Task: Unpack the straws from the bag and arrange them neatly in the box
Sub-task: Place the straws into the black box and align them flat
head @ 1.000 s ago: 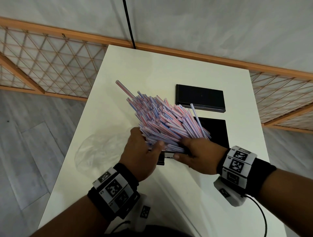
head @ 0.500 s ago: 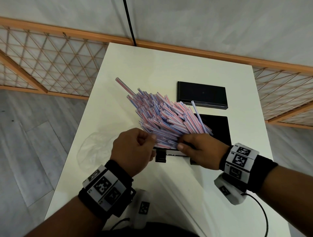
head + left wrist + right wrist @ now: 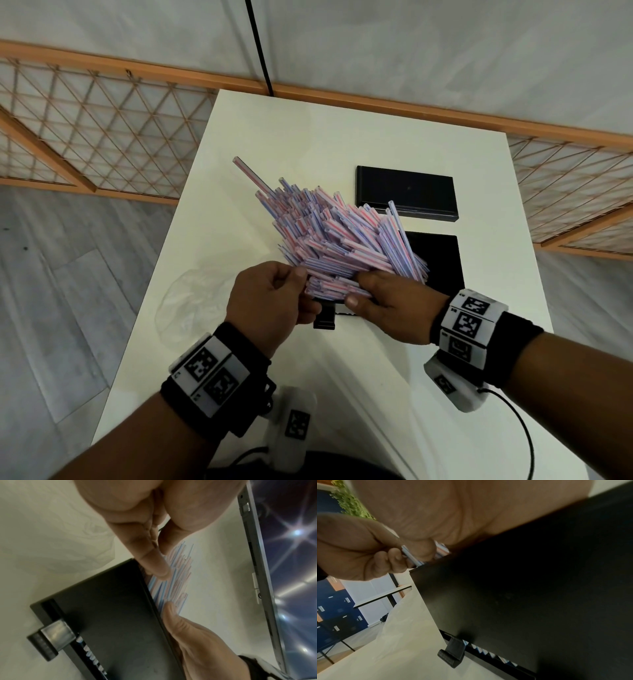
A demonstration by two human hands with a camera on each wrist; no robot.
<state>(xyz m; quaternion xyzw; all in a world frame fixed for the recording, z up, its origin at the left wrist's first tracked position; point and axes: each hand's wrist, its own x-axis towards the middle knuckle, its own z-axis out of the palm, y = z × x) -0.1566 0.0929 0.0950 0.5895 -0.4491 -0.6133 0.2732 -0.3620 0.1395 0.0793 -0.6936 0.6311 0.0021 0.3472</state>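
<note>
Pink-and-blue striped straws fan up above the open black box, bunched in our right hand, fingers wrapped round their near ends. Our left hand pinches a few straws at the bundle's edge. The clear bag lies crumpled on the white table, left of the box.

office-like room — white table | blue lockers | wood-lattice partition

My right hand keeps a curled grip; my left hand pinches beside it, forearms converging.
</note>
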